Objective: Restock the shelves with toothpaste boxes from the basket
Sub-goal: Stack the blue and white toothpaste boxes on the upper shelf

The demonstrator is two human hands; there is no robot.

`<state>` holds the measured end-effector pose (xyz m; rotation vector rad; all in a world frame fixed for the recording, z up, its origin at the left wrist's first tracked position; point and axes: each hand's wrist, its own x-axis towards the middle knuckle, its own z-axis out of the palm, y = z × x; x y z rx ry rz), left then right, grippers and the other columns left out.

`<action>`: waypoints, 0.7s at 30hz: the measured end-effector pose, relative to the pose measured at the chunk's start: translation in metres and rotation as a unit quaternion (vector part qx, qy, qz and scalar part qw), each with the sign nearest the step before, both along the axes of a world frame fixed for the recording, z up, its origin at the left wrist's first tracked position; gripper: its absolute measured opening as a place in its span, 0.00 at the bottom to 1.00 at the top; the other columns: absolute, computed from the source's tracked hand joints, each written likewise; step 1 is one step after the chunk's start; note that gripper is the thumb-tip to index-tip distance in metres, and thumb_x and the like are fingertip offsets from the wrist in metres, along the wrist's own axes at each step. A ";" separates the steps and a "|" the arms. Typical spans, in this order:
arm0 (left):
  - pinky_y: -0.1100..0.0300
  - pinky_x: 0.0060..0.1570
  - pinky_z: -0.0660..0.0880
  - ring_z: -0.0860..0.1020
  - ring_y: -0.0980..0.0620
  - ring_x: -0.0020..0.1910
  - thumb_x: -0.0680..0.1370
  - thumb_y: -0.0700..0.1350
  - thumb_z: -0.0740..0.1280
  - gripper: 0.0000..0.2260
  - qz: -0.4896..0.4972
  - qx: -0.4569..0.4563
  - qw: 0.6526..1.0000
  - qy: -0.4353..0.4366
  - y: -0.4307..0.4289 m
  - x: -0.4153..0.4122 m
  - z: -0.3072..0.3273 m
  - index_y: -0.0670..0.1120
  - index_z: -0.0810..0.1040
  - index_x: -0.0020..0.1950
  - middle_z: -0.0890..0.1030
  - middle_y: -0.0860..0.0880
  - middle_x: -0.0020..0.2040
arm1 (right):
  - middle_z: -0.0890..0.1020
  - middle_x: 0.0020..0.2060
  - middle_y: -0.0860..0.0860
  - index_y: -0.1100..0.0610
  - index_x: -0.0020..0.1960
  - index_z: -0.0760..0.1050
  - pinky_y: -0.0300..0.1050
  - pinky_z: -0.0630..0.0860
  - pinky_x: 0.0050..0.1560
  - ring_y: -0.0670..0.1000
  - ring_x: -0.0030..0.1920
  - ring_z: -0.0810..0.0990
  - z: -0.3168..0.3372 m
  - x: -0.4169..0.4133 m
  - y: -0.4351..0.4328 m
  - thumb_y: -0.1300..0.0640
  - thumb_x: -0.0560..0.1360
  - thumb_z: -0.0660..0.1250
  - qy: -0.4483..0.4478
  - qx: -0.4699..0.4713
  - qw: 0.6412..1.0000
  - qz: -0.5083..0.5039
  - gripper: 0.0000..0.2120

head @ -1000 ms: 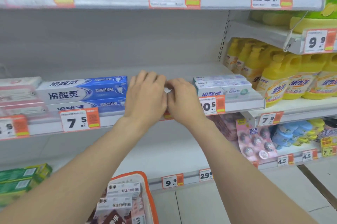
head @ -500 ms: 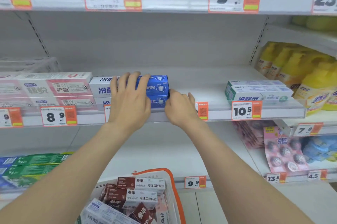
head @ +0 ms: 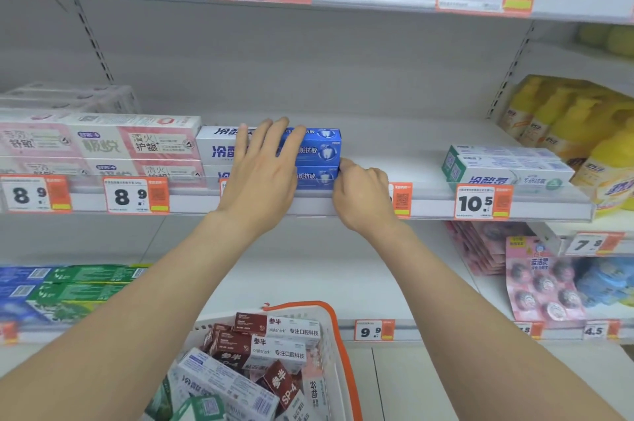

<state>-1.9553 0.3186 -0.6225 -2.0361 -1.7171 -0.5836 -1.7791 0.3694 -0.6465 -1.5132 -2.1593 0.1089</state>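
Head view: two blue toothpaste boxes (head: 320, 153) lie stacked, one on the other, on the middle shelf (head: 394, 146), long sides facing out. The left hand (head: 260, 173) lies flat across the front of this stack, its fingers (head: 271, 136) straight and spread over both boxes. The right hand (head: 363, 194) is at the stack's right end with its fingers curled, touching the lower box; whether they pinch it I cannot tell.

Just left of the stack, touching it, sit pink-and-white boxes (head: 137, 142), also two high. Well to the stack's right, with bare shelf between, are green-and-white boxes (head: 507, 170), and beyond them yellow bottles (head: 583, 132). Two price tags (head: 135, 196) reading 8.9 hang on the rail left of the stack.

Below the stack and nearer the camera, one orange-rimmed basket (head: 338, 345) holds a loose pile of toothpaste boxes: at least four maroon-and-white boxes (head: 240, 345) and a white one with blue print (head: 219, 383) among them.

A second ago both hands were together just right of the stack, over bare shelf; half a second ago the left hand already lay on the stack as it does now.
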 end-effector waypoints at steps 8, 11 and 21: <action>0.43 0.49 0.75 0.77 0.40 0.53 0.77 0.38 0.66 0.09 -0.120 0.025 0.990 -0.065 -0.072 -0.014 -0.029 0.43 0.79 0.56 0.78 0.45 0.54 | 0.75 0.50 0.56 0.58 0.52 0.76 0.53 0.71 0.49 0.58 0.48 0.73 -0.001 -0.016 -0.080 0.64 0.70 0.66 0.071 0.110 0.991 -0.016 0.10; 0.49 0.41 0.75 0.79 0.43 0.48 0.79 0.44 0.64 0.06 -0.109 -0.176 0.976 -0.061 -0.112 -0.026 -0.054 0.51 0.77 0.54 0.80 0.51 0.49 | 0.82 0.47 0.56 0.57 0.48 0.79 0.53 0.79 0.48 0.60 0.49 0.81 -0.014 -0.032 -0.121 0.61 0.73 0.63 -0.034 -0.104 0.987 0.120 0.07; 0.50 0.57 0.77 0.77 0.46 0.61 0.73 0.73 0.70 0.37 0.074 -0.644 0.761 -0.030 -0.211 -0.085 -0.131 0.48 0.70 0.71 0.76 0.48 0.67 | 0.74 0.42 0.56 0.59 0.46 0.69 0.49 0.76 0.36 0.57 0.39 0.77 -0.109 -0.055 -0.206 0.63 0.77 0.68 -0.303 -0.360 0.852 0.229 0.07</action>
